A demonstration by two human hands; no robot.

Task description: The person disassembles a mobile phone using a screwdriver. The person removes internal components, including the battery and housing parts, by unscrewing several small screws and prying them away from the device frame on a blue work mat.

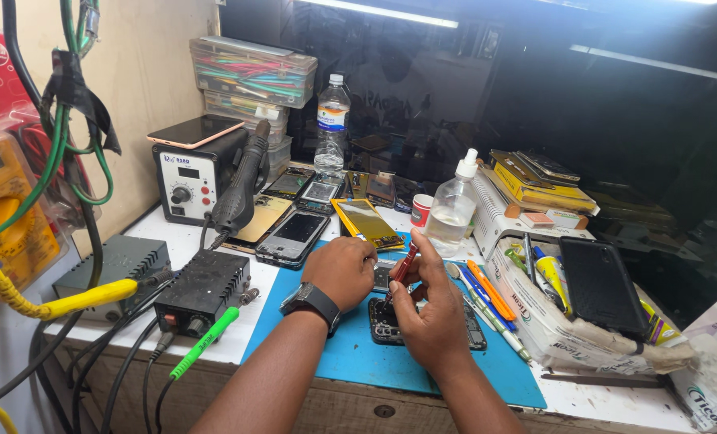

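An opened dark phone body (pixel 386 325) lies on a blue work mat (pixel 358 358), mostly covered by my hands. My right hand (pixel 429 309) grips a red-handled screwdriver (pixel 405 264), its tip pointing down onto the phone. My left hand (pixel 344 269), with a black watch on the wrist, is curled and rests on the phone's top edge, pressing it to the mat. What lies under its fingers is hidden.
Several phones (pixel 294 237) and a yellow-framed screen (pixel 366 223) lie behind the mat. A hot-air station (pixel 191 181), a black power supply (pixel 202 293) and cables stand left. A squeeze bottle (pixel 452 207), pens (pixel 487 293) and a black phone (pixel 602 285) on a box are right.
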